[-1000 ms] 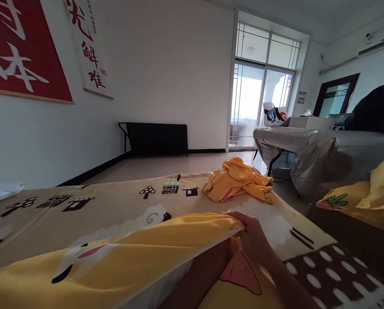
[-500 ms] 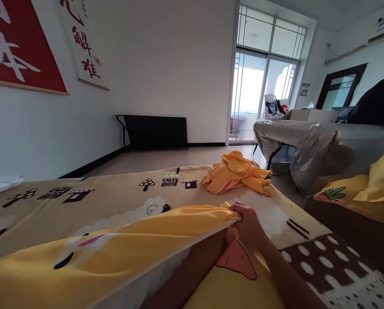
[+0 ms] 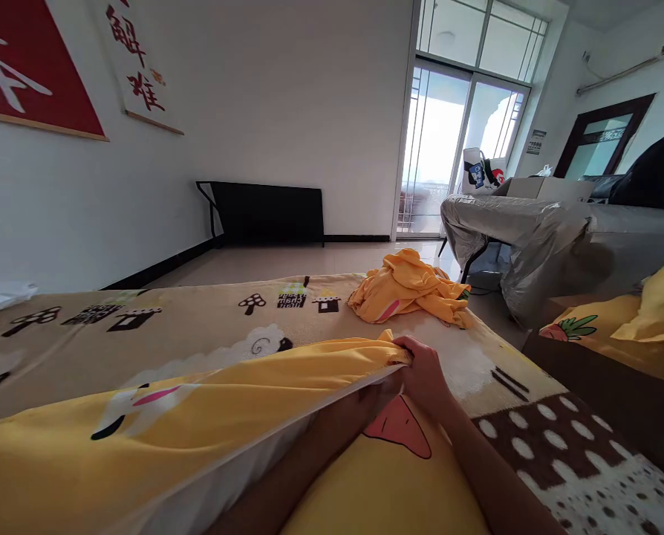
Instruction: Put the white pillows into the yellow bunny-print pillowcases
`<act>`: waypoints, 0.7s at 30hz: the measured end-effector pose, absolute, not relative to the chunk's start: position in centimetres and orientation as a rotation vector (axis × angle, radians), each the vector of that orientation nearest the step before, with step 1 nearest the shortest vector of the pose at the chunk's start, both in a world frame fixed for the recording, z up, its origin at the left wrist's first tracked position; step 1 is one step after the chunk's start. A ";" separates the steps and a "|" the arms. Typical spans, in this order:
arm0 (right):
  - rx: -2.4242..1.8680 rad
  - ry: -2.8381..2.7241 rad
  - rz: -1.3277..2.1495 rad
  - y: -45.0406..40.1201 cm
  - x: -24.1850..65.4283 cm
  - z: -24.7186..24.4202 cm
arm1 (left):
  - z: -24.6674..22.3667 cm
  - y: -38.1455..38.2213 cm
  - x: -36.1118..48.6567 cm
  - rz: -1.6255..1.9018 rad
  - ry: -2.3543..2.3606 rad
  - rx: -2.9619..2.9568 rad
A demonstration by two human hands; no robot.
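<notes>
A crumpled orange cloth (image 3: 407, 288) lies ahead on the patterned blanket (image 3: 203, 319). Nearer, over it, creased yellow printed fabric (image 3: 237, 405), white underneath, is pinched in the right hand (image 3: 421, 370); the left hand's grip is hidden.

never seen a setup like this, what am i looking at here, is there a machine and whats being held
There is no machine: these are a person's own bare hands, seen by one camera worn on the head, looking forward and down. The right hand grips the end of a yellow cloth with a pale underside. The left hand is close by, below the cloth's edge; its fingers are hidden, so its grip is unclear. Underneath is a patterned blanket. A crumpled orange cloth lies on it, farther away, and yellow fabric with a pink patch shows between the forearms.
</notes>
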State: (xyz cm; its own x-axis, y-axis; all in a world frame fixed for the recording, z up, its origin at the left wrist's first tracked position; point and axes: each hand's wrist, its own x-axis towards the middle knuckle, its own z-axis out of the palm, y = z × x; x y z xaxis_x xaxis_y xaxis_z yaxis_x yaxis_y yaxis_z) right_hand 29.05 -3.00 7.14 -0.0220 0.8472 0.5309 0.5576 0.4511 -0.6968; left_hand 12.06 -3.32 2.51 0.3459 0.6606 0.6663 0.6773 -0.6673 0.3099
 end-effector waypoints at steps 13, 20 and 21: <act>-1.138 -1.644 0.586 -3.2 29.2 7.3 | 6.1 -5.7 12.7 -1.060 -1.259 -2.816; -1.023 -1.566 0.640 -3.2 29.1 6.9 | 5.3 -5.8 12.8 -1.124 -1.155 -2.732; -1.024 -1.573 0.640 -3.2 29.2 6.9 | 5.1 -5.7 12.8 -1.145 -1.091 -2.686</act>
State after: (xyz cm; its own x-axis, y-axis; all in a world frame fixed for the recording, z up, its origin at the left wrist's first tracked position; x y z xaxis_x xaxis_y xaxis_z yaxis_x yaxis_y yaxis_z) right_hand 29.16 -3.17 6.87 -0.0270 0.8694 0.4934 0.2777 0.4807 -0.8318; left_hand 12.79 -5.71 5.05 0.4854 0.5940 0.6415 0.6120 -0.7549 0.2359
